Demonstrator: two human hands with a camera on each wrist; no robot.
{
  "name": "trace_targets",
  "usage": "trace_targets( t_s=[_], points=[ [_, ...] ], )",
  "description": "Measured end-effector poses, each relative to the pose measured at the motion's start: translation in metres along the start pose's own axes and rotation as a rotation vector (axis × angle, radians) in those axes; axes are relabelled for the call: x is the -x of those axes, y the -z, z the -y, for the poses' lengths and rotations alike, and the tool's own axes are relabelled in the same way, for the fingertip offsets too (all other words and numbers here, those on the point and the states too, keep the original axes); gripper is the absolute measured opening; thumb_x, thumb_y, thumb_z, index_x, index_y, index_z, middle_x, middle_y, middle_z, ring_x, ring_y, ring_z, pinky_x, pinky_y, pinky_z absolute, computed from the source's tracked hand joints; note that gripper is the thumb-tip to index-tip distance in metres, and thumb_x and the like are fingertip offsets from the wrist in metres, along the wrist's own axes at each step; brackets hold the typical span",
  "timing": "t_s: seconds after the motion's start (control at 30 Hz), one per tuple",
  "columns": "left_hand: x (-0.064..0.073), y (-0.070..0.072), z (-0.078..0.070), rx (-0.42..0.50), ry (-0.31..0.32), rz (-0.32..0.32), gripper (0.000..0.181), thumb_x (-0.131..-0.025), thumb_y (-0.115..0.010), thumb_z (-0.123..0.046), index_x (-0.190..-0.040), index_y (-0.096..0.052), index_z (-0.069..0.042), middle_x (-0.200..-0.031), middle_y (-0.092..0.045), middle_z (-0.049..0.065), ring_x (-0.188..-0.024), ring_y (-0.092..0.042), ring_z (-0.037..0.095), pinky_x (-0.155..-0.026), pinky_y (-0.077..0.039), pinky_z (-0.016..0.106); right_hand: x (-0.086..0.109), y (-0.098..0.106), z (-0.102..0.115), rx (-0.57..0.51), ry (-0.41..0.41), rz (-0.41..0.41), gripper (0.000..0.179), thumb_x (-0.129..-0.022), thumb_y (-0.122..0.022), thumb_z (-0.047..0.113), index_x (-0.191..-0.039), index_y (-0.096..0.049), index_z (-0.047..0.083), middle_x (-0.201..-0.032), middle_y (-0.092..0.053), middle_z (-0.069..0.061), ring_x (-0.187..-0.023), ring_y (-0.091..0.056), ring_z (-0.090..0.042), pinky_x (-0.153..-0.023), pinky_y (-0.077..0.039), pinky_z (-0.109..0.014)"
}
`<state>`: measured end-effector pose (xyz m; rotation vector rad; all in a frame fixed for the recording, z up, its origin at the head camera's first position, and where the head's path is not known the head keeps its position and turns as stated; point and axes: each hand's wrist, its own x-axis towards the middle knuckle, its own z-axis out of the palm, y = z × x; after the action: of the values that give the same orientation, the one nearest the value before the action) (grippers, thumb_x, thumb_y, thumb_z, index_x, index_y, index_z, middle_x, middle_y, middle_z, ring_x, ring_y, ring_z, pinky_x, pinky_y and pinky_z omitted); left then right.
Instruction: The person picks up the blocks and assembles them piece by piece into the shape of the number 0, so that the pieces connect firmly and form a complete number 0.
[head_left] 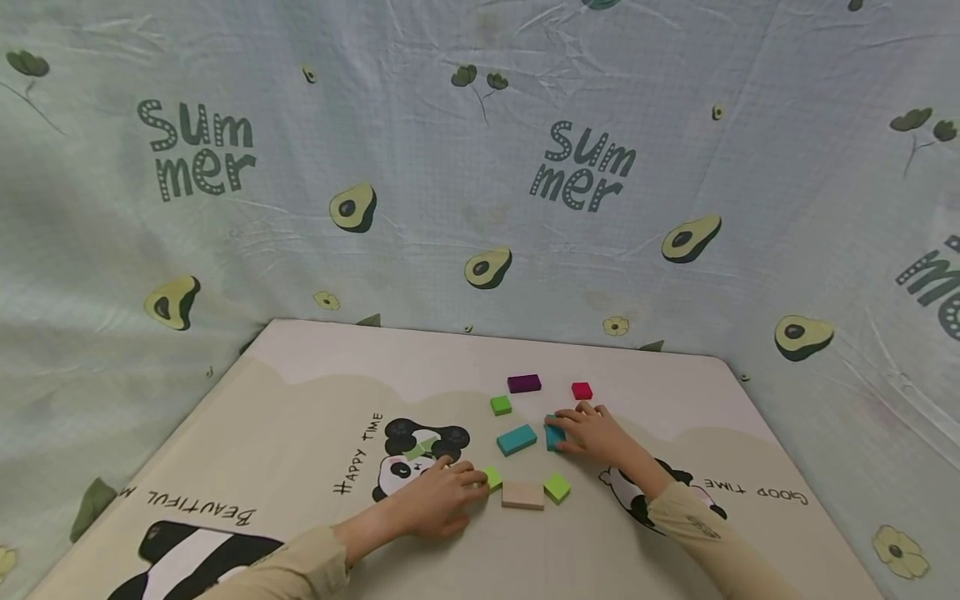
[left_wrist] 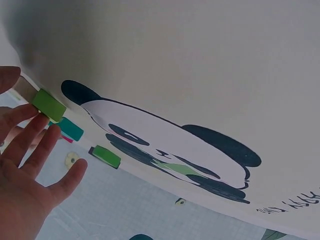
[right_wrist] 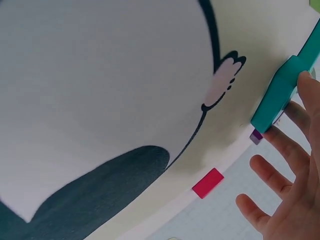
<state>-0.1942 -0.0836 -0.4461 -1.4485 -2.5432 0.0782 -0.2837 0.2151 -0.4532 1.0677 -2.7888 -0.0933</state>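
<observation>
My left hand lies at the left of a small row, its fingertips touching a lime green block. That green block stands against the left end of a plain wooden block, and another green block sits tilted at the wooden block's right end. Farther up on the right, my right hand grips a teal block between thumb and fingers, low over the table. A second teal block lies just left of it.
Beyond the hands lie a purple block, a green block and a red block. The table carries printed pandas and lettering. A curtain with avocado prints hangs behind the far edge.
</observation>
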Motion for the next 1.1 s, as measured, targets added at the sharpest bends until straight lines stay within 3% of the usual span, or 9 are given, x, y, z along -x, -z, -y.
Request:
trace_targets(
  t_s=[0.27,0.5,0.9,1.1],
  points=[
    [0.0,-0.002,0.0,-0.015,-0.006,-0.011,0.042,-0.079,-0.063,-0.033,-0.118,-0.057,-0.018,-0.115,-0.057,-0.004,-0.104,-0.05,0.012,-0.084,-0.043,0.036,0.01,0.001,0.001,0.02,0.039,-0.05,0.045,-0.082,-0.058,0.039,-0.122,-0.055,0.019,-0.118,-0.058,-0.004,-0.092,-0.047,-0.019,-0.072,-0.038,-0.038],
    [0.001,-0.002,0.0,-0.013,-0.001,-0.008,0.042,-0.079,-0.062,-0.033,-0.118,-0.057,-0.019,-0.115,-0.057,-0.004,-0.103,-0.05,0.012,-0.083,-0.043,0.035,0.017,0.002,0.005,-0.049,0.007,0.009,0.047,-0.083,-0.058,0.04,-0.125,-0.052,0.02,-0.12,-0.057,-0.004,-0.095,-0.045,-0.019,-0.077,-0.036,-0.041],
    [-0.001,-0.004,0.001,-0.021,-0.002,0.001,0.042,-0.079,-0.063,-0.035,-0.118,-0.056,-0.02,-0.116,-0.057,-0.004,-0.103,-0.05,0.012,-0.081,-0.042,0.034,0.026,0.002,0.009,-0.045,0.055,-0.031,0.047,-0.082,-0.059,0.039,-0.124,-0.053,0.021,-0.119,-0.058,-0.003,-0.094,-0.045,-0.017,-0.077,-0.037,-0.041],
    [-0.001,-0.005,0.001,-0.023,-0.003,-0.001,0.042,-0.079,-0.062,-0.035,-0.118,-0.057,-0.02,-0.116,-0.057,-0.004,-0.104,-0.05,0.012,-0.081,-0.042,0.034,0.029,0.004,0.012,-0.062,0.028,0.02,0.047,-0.083,-0.057,0.042,-0.126,-0.051,0.022,-0.121,-0.056,-0.002,-0.096,-0.044,-0.017,-0.079,-0.036,-0.041]
  ],
)
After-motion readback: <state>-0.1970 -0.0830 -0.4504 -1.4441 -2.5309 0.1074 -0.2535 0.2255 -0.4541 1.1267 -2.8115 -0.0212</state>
